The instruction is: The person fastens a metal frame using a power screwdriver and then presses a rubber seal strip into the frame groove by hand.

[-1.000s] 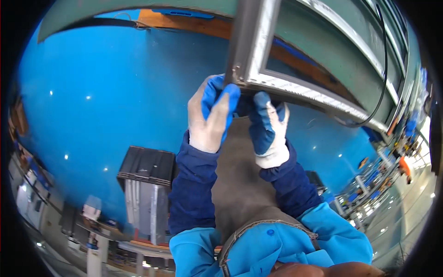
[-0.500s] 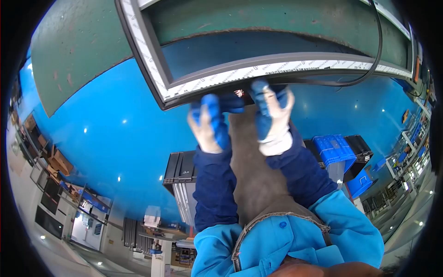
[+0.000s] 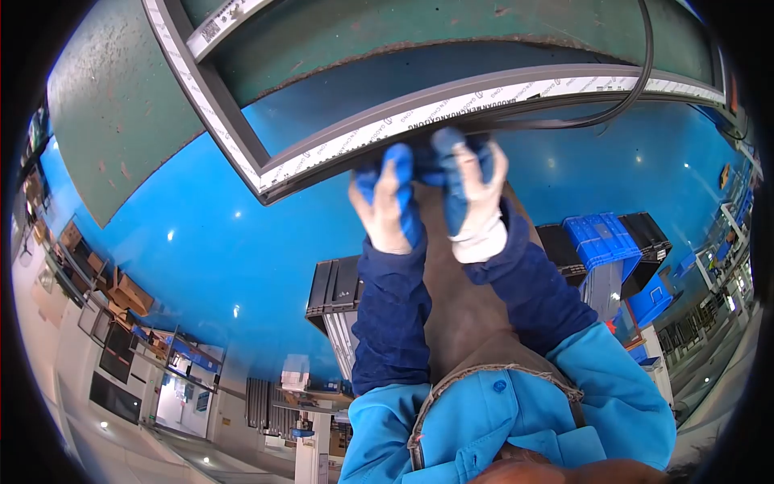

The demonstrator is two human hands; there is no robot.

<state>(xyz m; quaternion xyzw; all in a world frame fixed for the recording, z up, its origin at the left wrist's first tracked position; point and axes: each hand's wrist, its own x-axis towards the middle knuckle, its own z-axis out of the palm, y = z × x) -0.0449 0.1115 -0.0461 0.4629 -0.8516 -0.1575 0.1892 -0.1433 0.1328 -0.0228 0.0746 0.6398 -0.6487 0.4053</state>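
A window-like frame (image 3: 355,148) with printed white film lies in front of me. A black rubber strip (image 3: 597,121) runs along its near side and loops up at the right. My left hand (image 3: 388,198), in a white and blue glove, is closed at the frame's near edge, on the strip. Close beside it, my right hand (image 3: 474,194), gloved alike, is closed round the strip where it meets the edge. Both hands are slightly blurred, and my fingertips are partly hidden in the dark below the edge.
The frame rests on a green-topped work surface (image 3: 121,121). Black crates (image 3: 334,282) stand on the blue floor (image 3: 266,250) at my left, and a blue crate (image 3: 601,238) with more black ones at my right. Cardboard boxes (image 3: 129,292) lie farther left.
My left hand has moved right, closer to my right hand. The view has shifted, so the frame's corner appears farther left and more of its inner crossbar shows.
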